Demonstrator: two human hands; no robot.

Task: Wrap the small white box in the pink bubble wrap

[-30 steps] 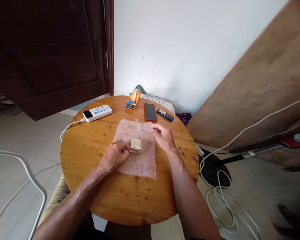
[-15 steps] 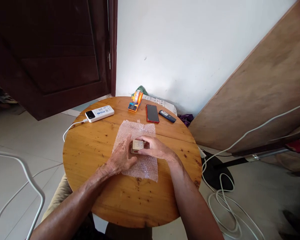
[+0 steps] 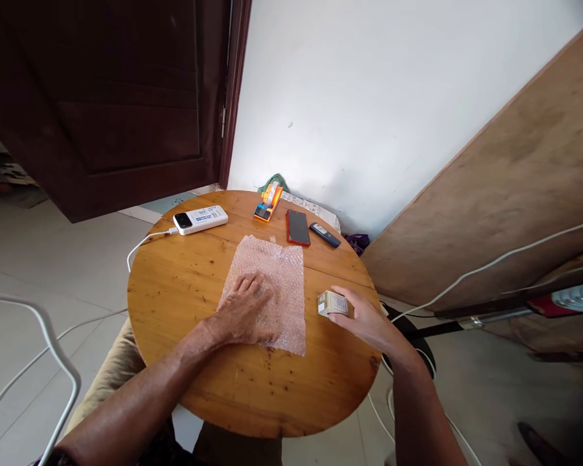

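Note:
A sheet of bubble wrap (image 3: 286, 272) lies on the round wooden table (image 3: 175, 285). My left hand (image 3: 245, 310) rests palm down on the wrap, its fingers stretched out and holding nothing. To the right of the wrap, my right hand (image 3: 364, 317) grips a small printed cardboard box (image 3: 331, 303) between thumb and fingers. The box is at the table's right side; whether it touches the wood I cannot tell.
At the table's back stand an orange tape dispenser (image 3: 269, 202), a red-edged phone (image 3: 298, 228) and a dark handheld device (image 3: 325, 235). A white power bank (image 3: 201, 220) with a cable lies back left. A wooden board (image 3: 495, 175) leans at the right.
My right hand has carried the small box from the middle of the bubble wrap to the right, off the sheet. My left hand has let go of the box's side and flattened on the wrap.

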